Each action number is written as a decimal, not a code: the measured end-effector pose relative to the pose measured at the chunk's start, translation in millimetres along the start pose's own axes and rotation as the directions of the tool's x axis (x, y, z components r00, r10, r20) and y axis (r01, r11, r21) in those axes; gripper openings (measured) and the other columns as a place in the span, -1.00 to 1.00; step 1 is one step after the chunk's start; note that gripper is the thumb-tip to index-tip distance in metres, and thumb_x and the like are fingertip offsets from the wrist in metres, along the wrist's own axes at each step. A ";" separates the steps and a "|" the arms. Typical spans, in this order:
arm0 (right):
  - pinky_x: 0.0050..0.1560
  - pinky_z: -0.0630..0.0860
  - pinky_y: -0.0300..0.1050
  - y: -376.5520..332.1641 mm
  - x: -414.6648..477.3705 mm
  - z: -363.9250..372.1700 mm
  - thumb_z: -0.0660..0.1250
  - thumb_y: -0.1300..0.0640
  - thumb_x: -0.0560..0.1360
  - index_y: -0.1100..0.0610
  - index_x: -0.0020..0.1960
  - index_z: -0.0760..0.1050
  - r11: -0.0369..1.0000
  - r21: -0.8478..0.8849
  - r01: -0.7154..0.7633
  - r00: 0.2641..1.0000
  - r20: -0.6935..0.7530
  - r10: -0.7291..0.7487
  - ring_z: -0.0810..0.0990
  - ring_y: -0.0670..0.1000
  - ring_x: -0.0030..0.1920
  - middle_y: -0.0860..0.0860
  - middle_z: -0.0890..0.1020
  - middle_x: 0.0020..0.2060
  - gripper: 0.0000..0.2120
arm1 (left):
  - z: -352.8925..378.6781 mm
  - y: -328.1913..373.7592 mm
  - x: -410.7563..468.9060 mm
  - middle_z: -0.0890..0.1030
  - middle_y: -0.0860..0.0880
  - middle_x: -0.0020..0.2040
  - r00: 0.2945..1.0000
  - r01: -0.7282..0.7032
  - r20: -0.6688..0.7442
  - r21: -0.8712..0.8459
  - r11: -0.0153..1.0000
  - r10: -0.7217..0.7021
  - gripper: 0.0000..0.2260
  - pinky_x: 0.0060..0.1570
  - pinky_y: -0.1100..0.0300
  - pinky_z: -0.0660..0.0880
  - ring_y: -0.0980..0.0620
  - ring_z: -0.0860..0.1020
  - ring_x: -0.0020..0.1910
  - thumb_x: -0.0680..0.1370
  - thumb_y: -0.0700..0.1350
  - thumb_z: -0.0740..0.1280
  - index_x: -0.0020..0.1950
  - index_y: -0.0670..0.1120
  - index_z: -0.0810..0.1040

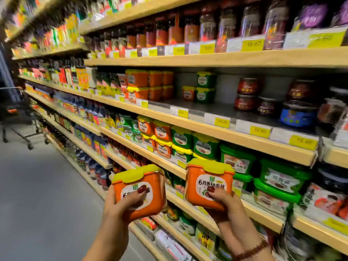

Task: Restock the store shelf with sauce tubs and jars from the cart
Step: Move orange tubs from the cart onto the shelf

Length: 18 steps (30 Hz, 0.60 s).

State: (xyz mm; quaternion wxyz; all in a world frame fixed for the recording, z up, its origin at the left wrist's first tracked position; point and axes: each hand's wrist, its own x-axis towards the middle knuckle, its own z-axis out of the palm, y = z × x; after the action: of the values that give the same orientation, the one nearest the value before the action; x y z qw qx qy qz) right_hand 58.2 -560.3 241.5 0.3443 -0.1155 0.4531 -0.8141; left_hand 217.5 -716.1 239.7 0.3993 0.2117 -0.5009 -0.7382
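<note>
My left hand [120,204] grips an orange sauce tub with a yellow lid [139,191], thumb across its label. My right hand [224,200] grips a second orange tub of the same kind [209,179], held upright from below. Both tubs hover in front of the wooden store shelves. On the shelf board [207,127] at eye height, stacked orange tubs [148,85] stand at the left. Two green tubs [206,89] and one small orange tub [188,93] stand further right. A bare metal stretch [188,104] lies in front of them. Dark jars [246,95] stand to the right.
Below are rows of orange and green tubs [180,140] and larger green tubs [278,178]. The top shelf carries tall red jars [207,25]. A shopping cart [17,117] stands far down the aisle at the left, on the grey floor [37,194].
</note>
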 end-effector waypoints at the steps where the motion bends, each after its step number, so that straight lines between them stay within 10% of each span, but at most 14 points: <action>1: -0.29 0.62 -0.05 -4.4 15.7 5.0 0.65 0.12 -0.34 0.28 0.19 0.48 1.000 0.001 0.000 1.000 0.006 0.000 0.71 0.13 -0.17 0.20 0.70 -0.08 0.10 | 0.5 1.0 14.6 0.65 -0.16 0.00 1.000 -0.008 0.002 -0.001 1.000 0.008 -0.28 -0.20 0.01 0.58 -0.11 0.65 -0.14 0.00 -0.04 0.49 0.18 -0.01 0.53; 7: -0.34 0.62 -0.08 -28.7 94.8 48.9 0.66 0.06 -0.41 0.30 0.17 0.50 0.999 -0.007 0.034 0.995 0.093 -0.033 0.71 0.12 -0.21 0.22 0.70 -0.11 0.14 | -1.2 10.5 90.1 0.64 -0.26 -0.04 0.993 -0.082 -0.085 -0.021 0.996 0.080 -0.39 -0.12 -0.16 0.56 -0.19 0.61 -0.15 0.02 -0.14 0.50 0.08 -0.04 0.59; 10: -0.33 0.60 -0.10 -35.7 125.6 70.8 0.60 0.14 -0.27 0.27 0.17 0.49 0.996 -0.068 0.051 0.988 0.146 -0.041 0.70 0.06 -0.25 0.17 0.71 -0.15 -0.01 | -2.7 18.8 119.4 0.67 -0.14 -0.16 0.990 -0.116 -0.082 -0.037 0.993 0.113 -0.53 -0.37 0.07 0.59 -0.06 0.64 -0.29 0.16 -0.20 0.39 0.08 -0.05 0.58; 16: 0.01 0.56 0.08 -39.2 185.8 132.0 0.54 0.10 -0.17 0.21 0.16 0.51 0.981 -0.176 0.085 0.980 0.194 -0.050 0.68 0.09 -0.09 0.13 0.71 -0.11 -0.12 | -24.3 43.0 190.2 0.64 -0.22 -0.01 0.986 -0.166 -0.032 -0.023 0.986 0.166 -0.17 -0.27 0.04 0.56 -0.14 0.62 -0.14 -0.08 0.04 0.59 0.19 -0.07 0.54; 18: -0.17 0.55 -0.04 -39.7 206.7 154.5 0.56 0.13 -0.18 0.22 0.11 0.50 0.966 -0.224 0.128 0.976 0.203 -0.082 0.66 0.07 -0.18 0.14 0.71 -0.16 -0.15 | -36.8 53.3 216.0 0.64 -0.18 -0.11 0.982 -0.188 -0.014 -0.044 0.981 0.188 -0.19 -0.41 0.11 0.54 -0.08 0.62 -0.27 -0.06 -0.01 0.56 0.19 -0.10 0.54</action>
State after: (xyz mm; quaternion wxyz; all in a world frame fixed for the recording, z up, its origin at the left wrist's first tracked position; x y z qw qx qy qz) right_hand -34.8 -785.5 335.3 0.3268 -0.2576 0.5042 -0.7567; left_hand 136.0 -919.8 292.0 0.4745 0.1580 -0.4998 -0.7071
